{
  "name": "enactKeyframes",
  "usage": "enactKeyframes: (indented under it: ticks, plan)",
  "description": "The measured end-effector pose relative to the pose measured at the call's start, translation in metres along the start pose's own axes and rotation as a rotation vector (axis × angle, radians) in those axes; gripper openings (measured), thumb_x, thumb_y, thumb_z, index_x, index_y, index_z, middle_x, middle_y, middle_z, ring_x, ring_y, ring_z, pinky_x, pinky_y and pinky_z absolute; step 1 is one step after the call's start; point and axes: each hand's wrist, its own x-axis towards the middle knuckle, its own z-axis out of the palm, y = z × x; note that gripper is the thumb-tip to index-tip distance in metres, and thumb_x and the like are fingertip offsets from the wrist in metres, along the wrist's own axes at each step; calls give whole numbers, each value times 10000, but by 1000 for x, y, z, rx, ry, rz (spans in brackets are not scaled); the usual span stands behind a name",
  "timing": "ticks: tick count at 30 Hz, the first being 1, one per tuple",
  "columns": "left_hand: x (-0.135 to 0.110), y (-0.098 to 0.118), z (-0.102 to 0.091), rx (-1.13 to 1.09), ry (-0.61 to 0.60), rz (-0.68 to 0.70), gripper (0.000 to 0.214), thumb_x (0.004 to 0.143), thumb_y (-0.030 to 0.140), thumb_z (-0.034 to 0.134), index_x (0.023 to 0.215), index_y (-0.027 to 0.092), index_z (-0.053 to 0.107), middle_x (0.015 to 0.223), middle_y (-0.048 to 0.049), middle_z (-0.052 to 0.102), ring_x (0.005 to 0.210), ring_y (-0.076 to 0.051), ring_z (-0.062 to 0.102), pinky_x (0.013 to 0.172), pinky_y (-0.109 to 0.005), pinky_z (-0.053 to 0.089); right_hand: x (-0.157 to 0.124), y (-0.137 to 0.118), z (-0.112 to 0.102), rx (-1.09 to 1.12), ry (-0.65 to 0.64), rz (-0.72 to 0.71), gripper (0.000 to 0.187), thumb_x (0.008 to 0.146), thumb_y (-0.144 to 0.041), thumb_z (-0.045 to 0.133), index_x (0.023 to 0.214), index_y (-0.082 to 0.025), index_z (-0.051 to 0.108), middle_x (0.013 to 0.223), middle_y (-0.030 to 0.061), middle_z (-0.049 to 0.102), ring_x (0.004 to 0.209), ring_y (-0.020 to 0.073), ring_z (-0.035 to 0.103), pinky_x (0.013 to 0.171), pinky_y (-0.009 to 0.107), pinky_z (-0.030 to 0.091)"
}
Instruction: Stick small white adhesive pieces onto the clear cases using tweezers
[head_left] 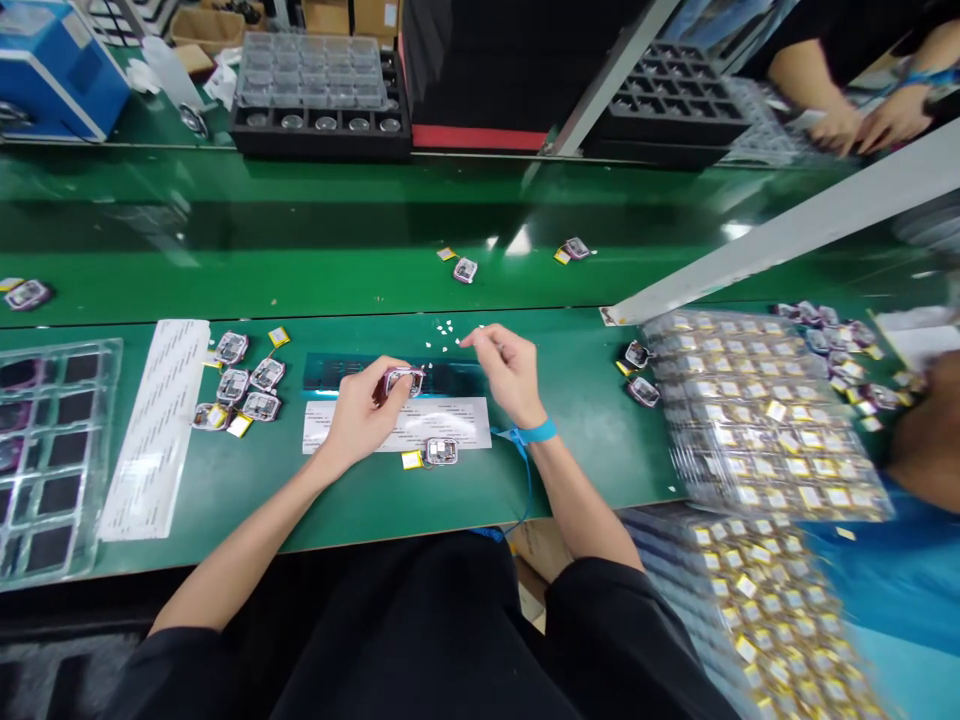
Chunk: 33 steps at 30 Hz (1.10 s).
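My left hand (365,405) is closed around a small watch case (405,381) with a dark purplish rim, its thumb pressed on the open inner side. To its right, my right hand (510,372) pinches thumb and forefinger together just above the table; whatever sits between the fingertips is too small to make out. Small white bits (445,335) lie scattered beside those fingertips. Beneath both hands are a dark blue film strip (457,378) and a white printed sheet (469,425). Another open watch case (441,452) with a yellow-edged battery (412,460) rests at the sheet's lower edge.
Several watch cases (262,405) cluster at left, beside a long white sheet (150,440) and a clear tray (71,520). Stacked trays of parts (772,410) stand right, near a slanted white post (750,235). A blue wrist strap (536,432) trails its cord. Other people work nearby.
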Motion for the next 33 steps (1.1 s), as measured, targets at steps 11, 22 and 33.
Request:
enactKeyframes:
  ticks: [11,22,33]
  plan:
    - [-4,4,2,-15,-27,-19,203,923,292,581,977,166,731,762,-13,732,570,-120,554,537,-234,417,-7,-8,5,-233,-122,-363,255,979,-469,642,973,-230,731,545,-84,466,461,85,395,486,249,346]
    - [-10,5,6,32,-7,-44,205,935,278,566,1024,186,726,762,-8,735,635,-143,606,580,-252,447,-29,-19,18,-518,-245,-564,128,1042,-260,561,1086,-220,674,913,14,765,747,115,706,532,246,470]
    - [-8,0,5,77,-13,-23,213,956,282,553,986,167,729,809,-29,763,614,-135,609,596,-261,448,-33,-16,17,-597,-324,-632,194,1042,-157,523,1144,-213,679,981,15,774,763,104,708,510,243,459]
